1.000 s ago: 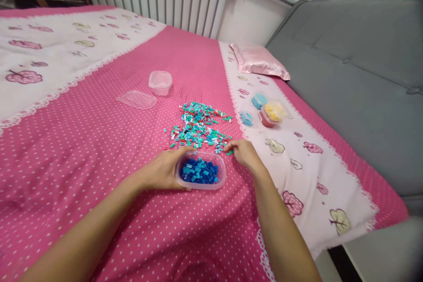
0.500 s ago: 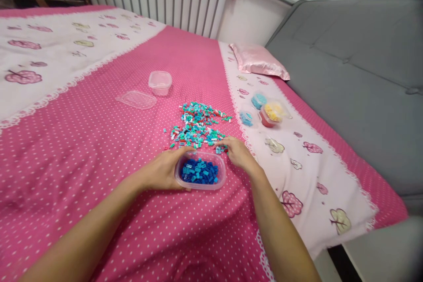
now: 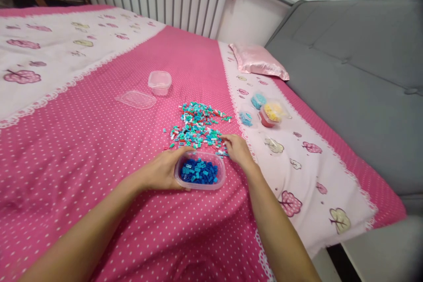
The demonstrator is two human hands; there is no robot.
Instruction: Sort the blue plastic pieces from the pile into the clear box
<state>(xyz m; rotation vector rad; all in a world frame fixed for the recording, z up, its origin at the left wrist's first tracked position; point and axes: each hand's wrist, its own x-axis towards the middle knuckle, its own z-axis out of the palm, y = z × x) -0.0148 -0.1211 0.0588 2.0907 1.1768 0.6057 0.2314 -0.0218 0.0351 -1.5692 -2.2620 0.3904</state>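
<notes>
My left hand (image 3: 164,169) is closed around the left side of a clear plastic tub (image 3: 223,179), its thumb on the rim. Inside the tub lie many small blue bricks (image 3: 200,172), mostly dark blue with some lighter ones. Just beyond the tub spreads a loose pile of small bricks (image 3: 197,134) in turquoise, green, white and red. At the pile's right edge is my right hand (image 3: 238,150), index finger stretched toward the bricks and thumb apart below it. No brick shows clearly between those fingers.
An uncovered clear tub (image 3: 160,80) and a flat clear lid (image 3: 136,99) lie at the back left. To the right stand small containers of blue pieces (image 3: 258,100) and yellow pieces (image 3: 272,111). Farther back are a pink pillow (image 3: 259,61) and a grey headboard (image 3: 357,66).
My right hand has drawn slightly up and right, its index fingertip shifting along the pile's edge. My left hand and the tub of blue bricks have stayed in place.
</notes>
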